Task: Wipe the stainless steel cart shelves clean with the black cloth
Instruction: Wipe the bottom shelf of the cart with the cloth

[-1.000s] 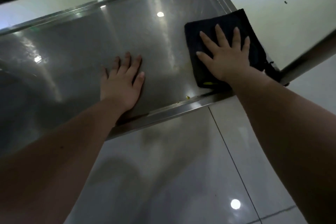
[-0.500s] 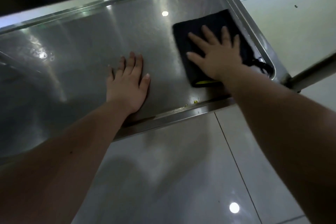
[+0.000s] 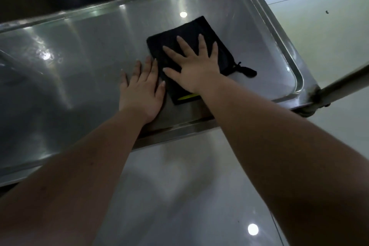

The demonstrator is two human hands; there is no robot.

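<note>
On the stainless steel shelf (image 3: 83,70), within its right half and between its front and back rims, the black cloth (image 3: 191,32) is laid flat in a folded rectangle, well apart from the shelf's right rim. Both forearms are stretched across the shelf's front rim, above the glossy tiled floor (image 3: 179,195) that is seen in front of it. A round cart post (image 3: 343,83) is joined to the shelf at its front right corner.

The cloth is pinned under the right hand (image 3: 195,66): the palm is pressed flat on it, the fingers are straight and spread, and nothing is gripped or pinched. Bare cloth is left showing beyond the fingertips toward the shelf's back rim.

The left hand (image 3: 141,90) is laid palm down on the bare steel, fingers straight and close together, holding nothing. It is placed just beside the cloth's left edge; whether they touch cannot be told.

A knotted black loop (image 3: 246,71) is trailed from the cloth toward the shelf's right rim, and a small yellow tag (image 3: 187,97) is seen at the cloth's corner nearest the front rim.
</note>
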